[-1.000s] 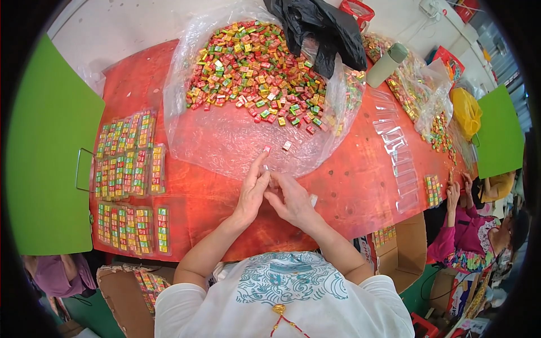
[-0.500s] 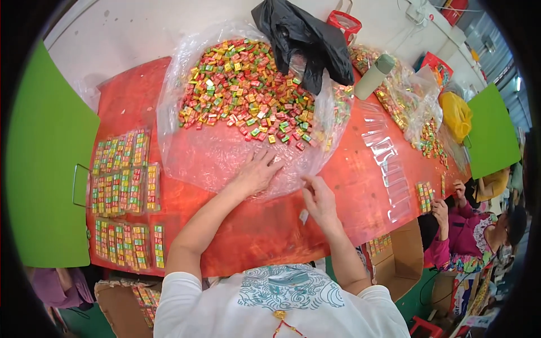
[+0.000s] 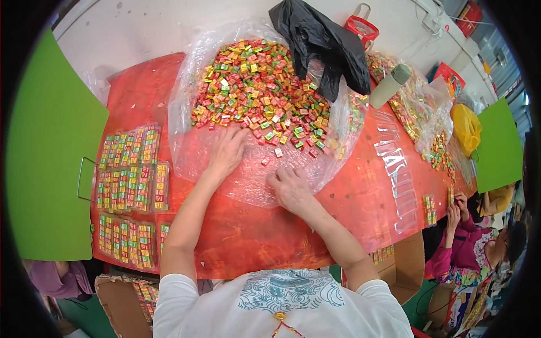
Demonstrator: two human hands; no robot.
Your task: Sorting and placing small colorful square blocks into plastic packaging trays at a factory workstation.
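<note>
A big heap of small wrapped blocks, candy-like and coloured red, yellow and green, lies on a clear plastic sheet. At the heap's near left edge is my left hand, its fingers reaching to the nearest blocks; it holds nothing I can see. My right hand rests on the sheet closer to me, fingers bent and apart, nothing visible in them. Two loose blocks, a red one and a pale one, lie between the heap and my right hand.
Filled clear trays stand in rows at the left of the red table. Right of the sheet lie empty clear trays, a green bottle and a black bag. A co-worker handles blocks at far right.
My left hand has gone forward and left to the heap's edge. My right hand has come left onto the sheet. Two blocks now lie nearer me. The whole view has shifted slightly.
</note>
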